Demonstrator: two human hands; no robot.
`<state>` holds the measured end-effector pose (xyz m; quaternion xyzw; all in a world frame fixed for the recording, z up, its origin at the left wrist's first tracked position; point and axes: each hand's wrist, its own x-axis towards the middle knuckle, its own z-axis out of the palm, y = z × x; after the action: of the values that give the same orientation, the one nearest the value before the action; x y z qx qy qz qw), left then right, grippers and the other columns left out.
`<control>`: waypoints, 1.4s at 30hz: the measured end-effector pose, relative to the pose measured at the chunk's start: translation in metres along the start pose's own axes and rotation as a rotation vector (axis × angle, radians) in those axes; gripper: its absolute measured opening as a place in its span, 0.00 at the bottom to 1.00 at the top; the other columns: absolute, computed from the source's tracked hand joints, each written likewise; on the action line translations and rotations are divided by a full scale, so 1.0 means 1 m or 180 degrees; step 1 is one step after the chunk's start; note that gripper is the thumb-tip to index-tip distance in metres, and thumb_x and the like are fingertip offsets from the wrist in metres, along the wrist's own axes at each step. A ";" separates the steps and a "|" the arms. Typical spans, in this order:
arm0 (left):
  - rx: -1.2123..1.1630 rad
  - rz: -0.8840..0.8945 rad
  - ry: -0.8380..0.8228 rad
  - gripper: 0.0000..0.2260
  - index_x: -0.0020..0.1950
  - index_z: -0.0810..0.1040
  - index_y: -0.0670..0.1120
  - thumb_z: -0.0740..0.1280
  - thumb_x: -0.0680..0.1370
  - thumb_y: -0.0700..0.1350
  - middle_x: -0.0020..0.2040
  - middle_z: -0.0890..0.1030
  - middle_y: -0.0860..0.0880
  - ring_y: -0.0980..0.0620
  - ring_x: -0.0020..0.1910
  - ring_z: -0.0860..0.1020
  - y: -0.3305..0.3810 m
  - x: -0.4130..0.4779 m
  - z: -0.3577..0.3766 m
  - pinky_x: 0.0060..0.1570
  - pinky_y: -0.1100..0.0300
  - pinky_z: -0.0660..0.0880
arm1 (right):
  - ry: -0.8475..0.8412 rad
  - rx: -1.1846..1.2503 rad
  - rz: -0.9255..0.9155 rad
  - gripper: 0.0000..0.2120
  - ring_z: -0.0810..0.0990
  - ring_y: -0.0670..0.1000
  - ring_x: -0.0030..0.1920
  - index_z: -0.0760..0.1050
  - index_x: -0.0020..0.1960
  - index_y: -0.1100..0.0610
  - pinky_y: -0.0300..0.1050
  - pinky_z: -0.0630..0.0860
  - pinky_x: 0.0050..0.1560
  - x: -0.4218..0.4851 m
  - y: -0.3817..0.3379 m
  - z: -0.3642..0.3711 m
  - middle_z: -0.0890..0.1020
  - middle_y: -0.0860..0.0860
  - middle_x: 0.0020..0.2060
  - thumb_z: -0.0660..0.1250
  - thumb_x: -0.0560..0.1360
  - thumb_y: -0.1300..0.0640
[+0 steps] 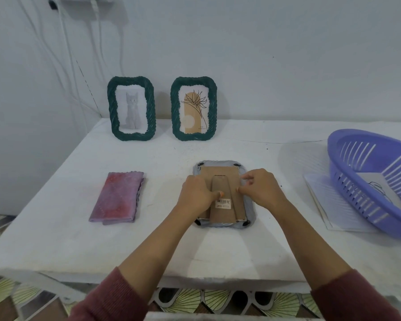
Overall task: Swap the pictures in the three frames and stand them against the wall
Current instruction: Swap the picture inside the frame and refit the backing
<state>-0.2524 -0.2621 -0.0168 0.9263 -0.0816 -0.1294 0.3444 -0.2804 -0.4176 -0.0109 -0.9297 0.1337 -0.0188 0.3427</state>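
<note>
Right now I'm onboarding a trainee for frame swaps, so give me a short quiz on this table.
1. True or false: the cat frame and the plant frame both stand against the wall.
2. The left hand and right hand are both on: A a mug, B the face-down frame, C a book.
3. What lies to the left of the face-down frame?
Key: 1 true; 2 B; 3 the folded cloth.
</note>
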 end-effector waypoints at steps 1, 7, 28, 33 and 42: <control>-0.0025 -0.0036 -0.0030 0.13 0.36 0.68 0.50 0.71 0.72 0.50 0.36 0.69 0.53 0.53 0.42 0.69 -0.001 -0.001 -0.003 0.36 0.64 0.64 | -0.0013 0.0050 0.0011 0.16 0.79 0.55 0.49 0.77 0.56 0.65 0.48 0.74 0.51 0.000 0.003 -0.003 0.80 0.58 0.46 0.70 0.69 0.61; -0.0118 -0.0200 -0.0337 0.15 0.54 0.75 0.46 0.73 0.70 0.41 0.52 0.77 0.46 0.48 0.54 0.75 -0.003 0.000 -0.018 0.49 0.60 0.72 | -0.0455 0.0201 0.0091 0.17 0.72 0.46 0.34 0.79 0.53 0.61 0.36 0.65 0.33 0.001 0.019 -0.010 0.73 0.48 0.32 0.75 0.66 0.57; 0.0302 0.0018 -0.0323 0.27 0.68 0.70 0.42 0.71 0.69 0.35 0.61 0.76 0.43 0.46 0.60 0.75 -0.009 -0.016 -0.026 0.52 0.60 0.71 | -0.0860 0.0356 -0.0257 0.28 0.68 0.43 0.33 0.73 0.61 0.56 0.35 0.66 0.35 -0.016 0.024 -0.010 0.70 0.47 0.40 0.78 0.63 0.61; 0.0454 0.0062 -0.0288 0.26 0.67 0.71 0.42 0.70 0.69 0.33 0.56 0.79 0.43 0.48 0.52 0.76 -0.009 -0.021 -0.023 0.48 0.63 0.71 | -0.0737 0.0239 -0.0382 0.28 0.69 0.42 0.37 0.74 0.60 0.56 0.33 0.65 0.36 -0.022 0.025 -0.009 0.71 0.50 0.48 0.77 0.63 0.60; 0.0323 0.0456 -0.0304 0.10 0.50 0.82 0.41 0.70 0.70 0.34 0.45 0.80 0.47 0.51 0.45 0.76 -0.020 -0.033 -0.028 0.47 0.57 0.75 | -0.0310 -0.0381 -0.0794 0.16 0.72 0.49 0.57 0.80 0.51 0.53 0.45 0.68 0.57 -0.038 0.027 -0.009 0.70 0.47 0.51 0.76 0.64 0.53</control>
<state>-0.2743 -0.2222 -0.0034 0.9271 -0.1704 -0.1442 0.3012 -0.3245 -0.4331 -0.0190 -0.9577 0.0013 -0.0080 0.2878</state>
